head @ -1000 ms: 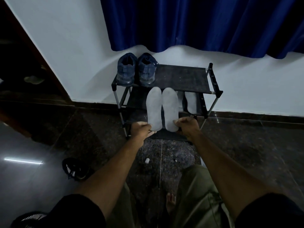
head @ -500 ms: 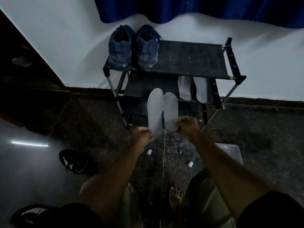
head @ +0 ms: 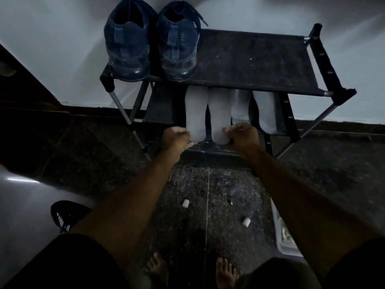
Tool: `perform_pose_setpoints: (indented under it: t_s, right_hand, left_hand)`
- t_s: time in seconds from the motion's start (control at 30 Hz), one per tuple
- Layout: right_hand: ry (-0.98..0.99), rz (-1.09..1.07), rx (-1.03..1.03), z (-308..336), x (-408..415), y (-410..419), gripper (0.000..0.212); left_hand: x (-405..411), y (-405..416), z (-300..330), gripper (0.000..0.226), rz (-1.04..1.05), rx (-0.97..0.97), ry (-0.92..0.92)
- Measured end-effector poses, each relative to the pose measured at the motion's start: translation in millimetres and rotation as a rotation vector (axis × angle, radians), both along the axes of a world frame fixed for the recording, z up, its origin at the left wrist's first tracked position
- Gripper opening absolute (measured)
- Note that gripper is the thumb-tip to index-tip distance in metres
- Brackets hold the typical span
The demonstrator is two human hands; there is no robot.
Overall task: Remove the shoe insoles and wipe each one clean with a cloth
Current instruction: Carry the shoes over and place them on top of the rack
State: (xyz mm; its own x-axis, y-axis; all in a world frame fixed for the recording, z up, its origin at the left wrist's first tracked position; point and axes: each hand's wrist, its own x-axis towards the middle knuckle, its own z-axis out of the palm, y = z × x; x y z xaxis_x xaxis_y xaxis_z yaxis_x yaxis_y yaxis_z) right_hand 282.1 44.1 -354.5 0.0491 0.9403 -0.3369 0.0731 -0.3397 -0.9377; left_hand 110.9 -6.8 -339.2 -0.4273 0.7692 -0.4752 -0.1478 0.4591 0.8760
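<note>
Beyond your left hand [head: 177, 138] and right hand [head: 242, 137], each pinching a flat grey foam insole [head: 195, 113] by its heel over the black rack's lower shelf [head: 160, 107] — let go unevenly and one could slide off.

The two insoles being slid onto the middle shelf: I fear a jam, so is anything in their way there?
Nothing visible blocks them. The left hand and right hand hold the two insoles beside another insole pair, which lies apart.

A black shoe rack [head: 256, 59] stands against a pale wall [head: 52, 38]; dark speckled stone floor [head: 218, 195] below; lighting dim.
</note>
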Motion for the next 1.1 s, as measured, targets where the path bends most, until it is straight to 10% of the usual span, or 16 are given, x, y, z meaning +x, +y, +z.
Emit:
perform_pose_setpoints:
  t_s: [0.87, 0.97, 1.1]
  right_hand:
    - [-0.162, -0.066, 0.009, -29.6, -26.3, 54.3, 0.009]
    - [-0.102, -0.015, 0.057, -28.1, -24.8, 46.1, 0.044]
    - [-0.144, 0.047, 0.131, -32.7, -22.1, 36.5, 0.041]
  left_hand:
    - [-18.3, 66.9, -33.7, 0.034, -0.001, 0.091, -0.102]
    - [-18.1, 57.5, -39.2, 0.055, -0.026, 0.163, -0.147]
    - [-17.0, 54.7, -44.1, 0.055, -0.030, 0.213, -0.114]
